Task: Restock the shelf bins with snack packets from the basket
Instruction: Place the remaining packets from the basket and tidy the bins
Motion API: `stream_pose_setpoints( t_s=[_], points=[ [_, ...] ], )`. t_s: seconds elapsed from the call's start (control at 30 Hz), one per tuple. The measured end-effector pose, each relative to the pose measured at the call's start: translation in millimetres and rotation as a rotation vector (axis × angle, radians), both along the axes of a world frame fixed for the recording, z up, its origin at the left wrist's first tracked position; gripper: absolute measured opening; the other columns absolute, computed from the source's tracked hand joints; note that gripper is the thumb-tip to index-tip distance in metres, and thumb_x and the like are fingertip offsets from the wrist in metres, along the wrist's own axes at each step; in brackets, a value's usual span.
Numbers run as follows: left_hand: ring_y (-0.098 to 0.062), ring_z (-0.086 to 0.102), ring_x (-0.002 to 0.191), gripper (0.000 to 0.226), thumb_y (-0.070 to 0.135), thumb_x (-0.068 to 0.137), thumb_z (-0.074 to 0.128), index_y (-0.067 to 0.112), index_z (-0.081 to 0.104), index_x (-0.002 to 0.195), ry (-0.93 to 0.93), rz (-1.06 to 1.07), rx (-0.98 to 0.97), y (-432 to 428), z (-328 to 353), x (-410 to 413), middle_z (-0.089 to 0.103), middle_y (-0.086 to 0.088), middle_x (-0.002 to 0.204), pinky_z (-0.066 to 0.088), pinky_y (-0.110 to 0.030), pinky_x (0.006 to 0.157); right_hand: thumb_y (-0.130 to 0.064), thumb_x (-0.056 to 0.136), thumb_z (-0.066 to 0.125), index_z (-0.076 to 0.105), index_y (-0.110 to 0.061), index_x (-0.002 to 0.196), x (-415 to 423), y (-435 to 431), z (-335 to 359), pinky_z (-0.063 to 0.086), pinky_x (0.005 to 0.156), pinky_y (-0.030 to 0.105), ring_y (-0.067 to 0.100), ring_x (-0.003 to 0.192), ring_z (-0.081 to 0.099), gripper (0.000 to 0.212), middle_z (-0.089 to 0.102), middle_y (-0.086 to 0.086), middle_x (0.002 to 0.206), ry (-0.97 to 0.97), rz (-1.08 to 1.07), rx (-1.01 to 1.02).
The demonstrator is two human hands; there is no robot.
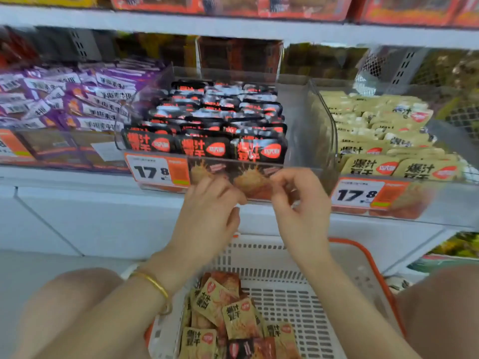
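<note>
Both hands are up at the front edge of the middle bin (300, 141), the one packed with black packets (207, 130). The left hand (210, 203) and right hand (298, 200) have fingers curled against its clear front, though in the blur I cannot tell whether either pinches anything. Down below, tan snack packets (233, 320) lie heaped in the near left corner of the white basket (259, 255).
</note>
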State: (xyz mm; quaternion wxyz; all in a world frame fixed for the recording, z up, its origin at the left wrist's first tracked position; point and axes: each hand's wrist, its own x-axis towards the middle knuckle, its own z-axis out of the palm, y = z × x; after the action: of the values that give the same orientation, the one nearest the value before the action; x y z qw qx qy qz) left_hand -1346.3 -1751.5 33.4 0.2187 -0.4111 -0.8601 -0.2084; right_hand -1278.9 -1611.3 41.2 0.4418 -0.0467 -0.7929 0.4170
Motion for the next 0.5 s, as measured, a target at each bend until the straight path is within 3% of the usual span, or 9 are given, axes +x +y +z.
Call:
stream_pose_setpoints(
  t_s=[0.1, 0.17, 0.23, 0.3, 0.4, 0.5],
  points=[
    [-0.025, 0.047, 0.103, 0.022, 0.020, 0.086, 0.049, 0.023, 0.065, 0.100, -0.256, 0.023, -0.354, 7, -42, 7, 0.058, 0.002, 0.102, 0.037, -0.036, 0.081, 0.000, 0.081, 0.055, 0.064, -0.011, 0.089, 6, 11, -72, 0.047, 0.070, 0.025, 0.011, 0.075, 0.055, 0.017, 0.061, -0.006, 0.087, -0.340, 0.053, 0.021],
    [-0.023, 0.044, 0.112, 0.024, 0.025, 0.092, 0.046, 0.026, 0.062, 0.109, -0.346, 0.040, -0.557, 10, -64, 8, 0.055, 0.001, 0.115, 0.037, -0.035, 0.090, 0.000, 0.085, 0.053, 0.064, -0.009, 0.097, 6, 19, -124, 0.050, 0.077, 0.034, 0.021, 0.088, 0.060, 0.018, 0.066, 0.003, 0.097, -0.688, 0.111, 0.041],
    [-0.024, 0.043, 0.116, 0.024, 0.026, 0.093, 0.044, 0.025, 0.062, 0.109, -0.369, 0.023, -0.685, 12, -78, 13, 0.054, 0.000, 0.121, 0.037, -0.037, 0.093, -0.007, 0.089, 0.050, 0.061, -0.010, 0.105, 12, 20, -172, 0.048, 0.079, 0.033, 0.025, 0.097, 0.060, 0.020, 0.065, 0.008, 0.106, -1.056, 0.209, 0.108],
    [-0.024, 0.041, 0.115, 0.024, 0.025, 0.094, 0.043, 0.021, 0.062, 0.108, -0.403, 0.006, -0.735, 13, -92, 18, 0.054, -0.001, 0.119, 0.034, -0.037, 0.092, -0.013, 0.092, 0.049, 0.057, -0.011, 0.112, 26, 16, -211, 0.047, 0.080, 0.032, 0.026, 0.101, 0.059, 0.022, 0.063, 0.010, 0.114, -1.304, 0.329, 0.169],
    [-0.023, 0.042, 0.113, 0.023, 0.026, 0.095, 0.041, 0.018, 0.059, 0.107, -0.430, -0.016, -0.772, 14, -105, 23, 0.054, -0.002, 0.115, 0.034, -0.037, 0.091, -0.019, 0.095, 0.050, 0.050, -0.011, 0.116, 49, 8, -250, 0.046, 0.081, 0.033, 0.026, 0.104, 0.057, 0.023, 0.058, 0.013, 0.118, -1.496, 0.453, 0.152],
    [-0.024, 0.043, 0.114, 0.027, 0.025, 0.095, 0.040, 0.018, 0.060, 0.111, -0.458, -0.016, -0.807, 16, -114, 26, 0.054, -0.002, 0.116, 0.037, -0.036, 0.092, -0.020, 0.092, 0.053, 0.041, -0.011, 0.124, 66, 4, -286, 0.049, 0.075, 0.034, 0.030, 0.098, 0.061, 0.035, 0.061, 0.013, 0.111, -1.600, 0.461, 0.315]
  ],
)
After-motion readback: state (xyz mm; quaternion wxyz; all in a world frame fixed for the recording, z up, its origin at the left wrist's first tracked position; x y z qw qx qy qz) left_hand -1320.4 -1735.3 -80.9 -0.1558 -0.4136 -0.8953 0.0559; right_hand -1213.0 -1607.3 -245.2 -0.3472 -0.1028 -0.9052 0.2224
